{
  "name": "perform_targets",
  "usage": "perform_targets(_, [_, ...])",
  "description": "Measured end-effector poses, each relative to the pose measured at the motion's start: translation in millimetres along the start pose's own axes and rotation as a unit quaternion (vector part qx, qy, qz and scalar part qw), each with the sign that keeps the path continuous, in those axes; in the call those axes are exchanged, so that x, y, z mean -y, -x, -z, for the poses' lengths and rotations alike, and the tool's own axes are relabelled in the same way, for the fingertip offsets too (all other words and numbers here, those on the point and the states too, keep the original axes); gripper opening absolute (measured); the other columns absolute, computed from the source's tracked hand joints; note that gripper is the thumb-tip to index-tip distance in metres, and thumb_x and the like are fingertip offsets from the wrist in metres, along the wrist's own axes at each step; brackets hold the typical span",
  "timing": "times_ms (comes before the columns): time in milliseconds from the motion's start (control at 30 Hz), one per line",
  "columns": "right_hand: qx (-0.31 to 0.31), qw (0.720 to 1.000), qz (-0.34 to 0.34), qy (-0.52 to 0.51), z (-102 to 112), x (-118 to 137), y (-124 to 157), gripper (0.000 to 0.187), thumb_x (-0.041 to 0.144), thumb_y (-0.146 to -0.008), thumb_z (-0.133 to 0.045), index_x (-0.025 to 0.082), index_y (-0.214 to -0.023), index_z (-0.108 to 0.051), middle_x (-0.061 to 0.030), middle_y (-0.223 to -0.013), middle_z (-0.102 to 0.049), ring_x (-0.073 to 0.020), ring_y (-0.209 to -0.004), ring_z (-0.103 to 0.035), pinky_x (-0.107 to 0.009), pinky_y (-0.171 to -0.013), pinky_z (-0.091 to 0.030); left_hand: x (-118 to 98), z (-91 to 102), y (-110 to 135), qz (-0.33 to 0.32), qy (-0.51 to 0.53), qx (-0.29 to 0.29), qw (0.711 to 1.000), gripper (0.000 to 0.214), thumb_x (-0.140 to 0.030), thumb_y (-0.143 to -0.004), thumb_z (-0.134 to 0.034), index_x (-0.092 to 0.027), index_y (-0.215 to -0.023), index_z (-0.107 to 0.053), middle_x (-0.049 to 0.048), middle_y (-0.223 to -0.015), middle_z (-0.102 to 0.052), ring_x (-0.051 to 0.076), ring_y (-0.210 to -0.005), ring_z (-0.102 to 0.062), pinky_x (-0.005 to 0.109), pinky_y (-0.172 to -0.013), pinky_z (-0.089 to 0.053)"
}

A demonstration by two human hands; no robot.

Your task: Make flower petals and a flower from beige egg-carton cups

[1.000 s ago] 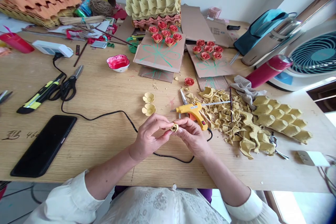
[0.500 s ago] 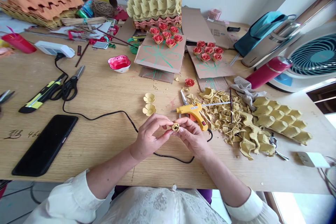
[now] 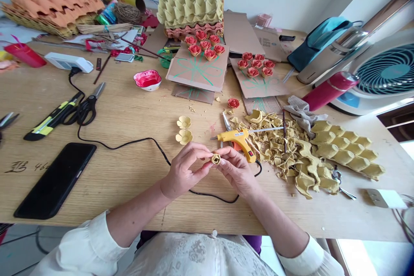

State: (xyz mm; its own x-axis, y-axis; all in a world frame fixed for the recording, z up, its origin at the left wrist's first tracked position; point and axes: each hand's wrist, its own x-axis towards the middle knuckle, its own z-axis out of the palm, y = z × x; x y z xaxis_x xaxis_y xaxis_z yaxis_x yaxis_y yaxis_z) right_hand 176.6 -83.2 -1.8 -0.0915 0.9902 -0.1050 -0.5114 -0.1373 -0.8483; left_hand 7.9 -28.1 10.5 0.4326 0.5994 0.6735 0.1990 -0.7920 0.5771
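Note:
A small rolled flower bud (image 3: 215,159) of yellow egg-carton pulp is pinched between my two hands above the table. My left hand (image 3: 187,166) grips it from the left with thumb and fingertips. From the other side, my right hand (image 3: 238,170) presses thumb and forefinger against it. Just beyond my left fingers lie two yellow cup-shaped flower pieces, the nearer (image 3: 184,136) in front of the farther (image 3: 184,122). A yellow hot glue gun (image 3: 237,138) rests behind my right hand, its nozzle pointing left. Farther back sits a single red paper rose (image 3: 233,102).
Torn carton scraps (image 3: 284,142) and a cut egg tray (image 3: 346,146) lie to the right. Red roses stand on cardboard pieces (image 3: 197,69) behind. A bowl of red paint (image 3: 147,80), scissors (image 3: 87,105), a utility knife (image 3: 51,116) and a phone (image 3: 54,181) are leftward. A black cord (image 3: 129,141) crosses the table.
Both hands stay in nearly the same place, still pinching the bud, which has turned very slightly. The whole view has shifted a little; nothing else has moved visibly.

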Motion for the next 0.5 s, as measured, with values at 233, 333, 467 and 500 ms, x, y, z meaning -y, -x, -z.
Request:
perform_targets(233, [0.005,1.000,-0.003,-0.002,-0.3,-0.2,-0.4,0.027,0.044,-0.079,-0.080,0.026,-0.096,-0.069,-0.0004,-0.088,-0.074,-0.0165,-0.083,-0.070,-0.031,-0.082,-0.055,0.7,-1.3,0.0,0.005,0.003,0.006,1.000,0.021,-0.009,-0.085,-0.067,-0.021,-0.101,-0.061,0.0047,-0.096,-0.067,0.016,-0.090,-0.066,0.030,-0.081,-0.057])
perform_targets(333, [0.005,1.000,0.000,-0.005,-0.5,-0.8,0.4,0.025,0.042,-0.080,-0.080,0.026,-0.096,-0.070,-0.0003,-0.088,-0.074,-0.0154,-0.081,-0.068,-0.030,-0.081,-0.054,0.0,-1.8,-0.8,0.000,0.013,0.003,1.000,0.021,-0.009,-0.085,-0.067,-0.020,-0.101,-0.061,0.0045,-0.094,-0.067,0.016,-0.089,-0.066,0.029,-0.080,-0.057])
perform_targets(467, [0.011,1.000,-0.012,-0.021,-0.9,0.5,1.3,0.026,0.044,-0.080,-0.079,0.026,-0.096,-0.070,-0.0007,-0.087,-0.073,-0.0156,-0.081,-0.067,-0.030,-0.081,-0.054,-0.3,-0.7,-1.0,0.010,0.048,0.016,0.999,0.018,-0.011,-0.085,-0.068,-0.019,-0.099,-0.061,0.0043,-0.093,-0.066,0.016,-0.087,-0.065,0.028,-0.078,-0.055])
perform_targets(500, [0.016,0.999,-0.018,-0.032,-0.6,0.9,1.5,0.025,0.043,-0.080,-0.079,0.026,-0.096,-0.071,-0.0005,-0.087,-0.073,-0.0150,-0.080,-0.067,-0.030,-0.081,-0.054,0.1,-0.3,-0.4,0.014,0.059,0.022,0.998,0.017,-0.013,-0.085,-0.068,-0.019,-0.099,-0.060,0.0042,-0.092,-0.066,0.016,-0.087,-0.065,0.028,-0.078,-0.055])
